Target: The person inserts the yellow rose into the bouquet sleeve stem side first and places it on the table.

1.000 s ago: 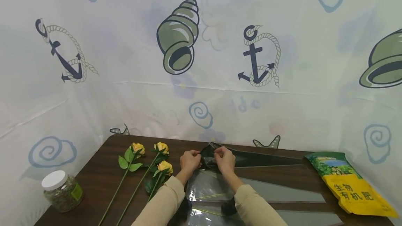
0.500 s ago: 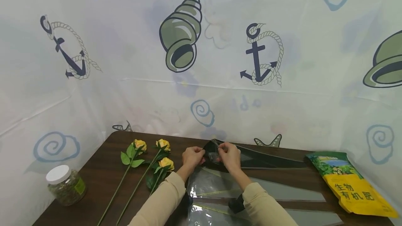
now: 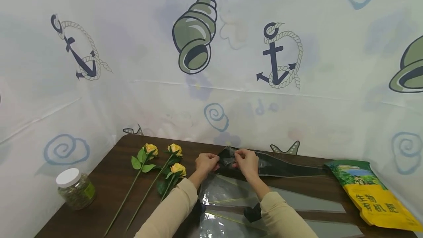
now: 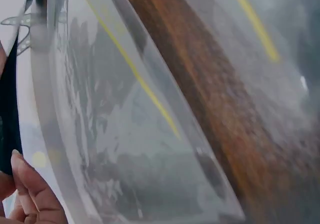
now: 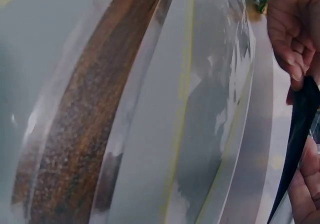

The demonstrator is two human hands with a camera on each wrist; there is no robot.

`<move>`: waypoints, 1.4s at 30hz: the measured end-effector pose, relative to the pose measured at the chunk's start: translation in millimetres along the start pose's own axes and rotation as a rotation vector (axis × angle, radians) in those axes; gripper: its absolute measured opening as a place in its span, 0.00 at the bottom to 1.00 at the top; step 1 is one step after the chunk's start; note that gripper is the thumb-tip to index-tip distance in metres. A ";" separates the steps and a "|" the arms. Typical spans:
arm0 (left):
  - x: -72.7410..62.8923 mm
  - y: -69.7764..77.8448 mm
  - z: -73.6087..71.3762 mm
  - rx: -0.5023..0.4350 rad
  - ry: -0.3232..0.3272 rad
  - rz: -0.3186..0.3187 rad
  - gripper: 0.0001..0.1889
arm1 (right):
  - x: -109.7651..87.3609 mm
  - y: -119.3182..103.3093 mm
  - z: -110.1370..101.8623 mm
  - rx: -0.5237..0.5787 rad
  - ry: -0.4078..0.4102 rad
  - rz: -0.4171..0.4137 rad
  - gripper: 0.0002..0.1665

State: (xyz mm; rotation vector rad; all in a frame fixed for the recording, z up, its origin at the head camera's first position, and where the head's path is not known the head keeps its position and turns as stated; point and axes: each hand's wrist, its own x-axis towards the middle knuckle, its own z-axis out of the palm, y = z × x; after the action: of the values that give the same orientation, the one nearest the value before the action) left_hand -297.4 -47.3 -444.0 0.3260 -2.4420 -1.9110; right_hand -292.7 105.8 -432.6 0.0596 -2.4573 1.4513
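At the far middle of the table, a long tapering black plastic flower sleeve (image 3: 281, 165) lies with its wide end raised between my hands. My left hand (image 3: 206, 163) pinches the left edge of that wide end between thumb and fingers. On the other side, my right hand (image 3: 248, 161) pinches its clear front film. Both wrist views show the dark sleeve edge (image 5: 302, 116) caught between fingertips. Nearer than the hands lies a clear flower sleeve (image 3: 224, 190) with thin yellow lines, and a second clear sleeve (image 3: 218, 227) is partly hidden by the right forearm.
Left of the arms lie three yellow roses (image 3: 178, 169) with long green stems. A white-lidded jar (image 3: 76, 190) stands at the table's left edge. A yellow and green fertiliser bag (image 3: 376, 197) lies at the right. Patterned white cloth (image 3: 158, 109) hangs behind the table (image 3: 109, 179).
The head view has shifted slightly, so the scene appears farther right. Both hands keep their pinch on the black sleeve's wide end, whose edges have moved a little.
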 end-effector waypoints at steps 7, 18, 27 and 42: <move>-18.4 23.5 -28.7 0.050 -0.223 0.115 0.17 | 2.1 4.0 -8.7 0.003 0.032 0.006 0.09; -66.2 3.0 -162.7 0.611 -0.296 0.247 0.09 | 7.6 -0.1 -15.5 0.026 0.044 0.020 0.08; -84.2 -31.0 -175.0 0.671 -0.256 0.189 0.09 | 5.1 1.6 -6.6 0.032 0.025 -0.013 0.08; -39.4 23.9 -115.0 -0.218 -0.134 0.053 0.16 | -3.1 2.3 -1.9 0.061 0.005 -0.006 0.08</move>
State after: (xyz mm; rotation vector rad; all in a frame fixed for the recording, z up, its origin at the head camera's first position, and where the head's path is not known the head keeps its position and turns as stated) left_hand -245.6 -145.0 -388.1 0.1287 -2.2600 -2.2154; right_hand -289.6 108.2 -434.5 0.0760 -2.4070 1.5214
